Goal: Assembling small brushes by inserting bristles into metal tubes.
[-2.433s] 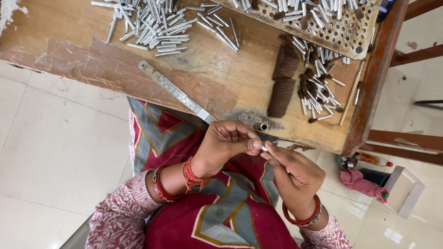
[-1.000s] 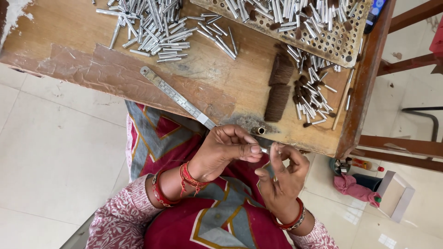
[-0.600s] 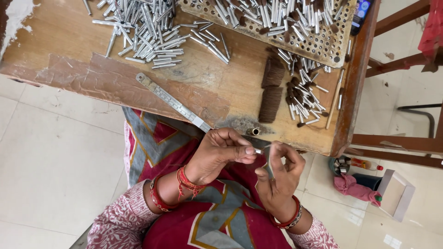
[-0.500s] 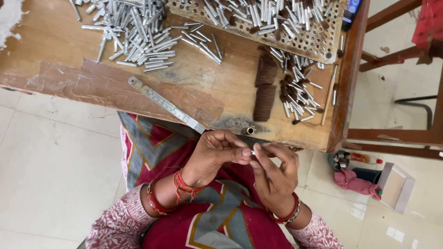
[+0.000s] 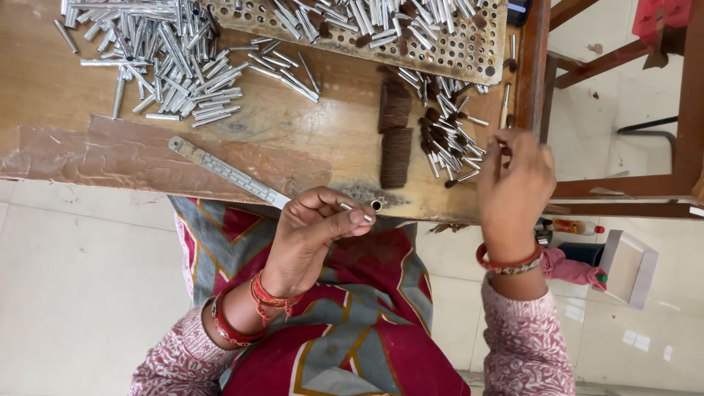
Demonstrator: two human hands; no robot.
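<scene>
My left hand (image 5: 312, 231) hovers over my lap at the table's near edge, fingers pinched on a small silver metal tube (image 5: 357, 213). My right hand (image 5: 513, 187) is raised at the table's right end, beside a pile of brown-tipped tubes (image 5: 444, 139); its fingers are curled and a thin dark piece (image 5: 501, 150) shows between them, though I cannot tell what it is. A small metal socket (image 5: 375, 204) sits on the table edge close to my left fingertips.
A heap of plain silver tubes (image 5: 165, 55) lies at the back left. A perforated tray (image 5: 381, 26) holds more tubes. Two brown bristle bundles (image 5: 396, 136) and a steel ruler (image 5: 227, 171) rest on the wooden table (image 5: 95, 158). Chair frames (image 5: 623, 187) stand at right.
My right hand has left my left hand and swung up and right to the brown-tipped pile. The left hand has stayed pinched on its tube near the table edge.
</scene>
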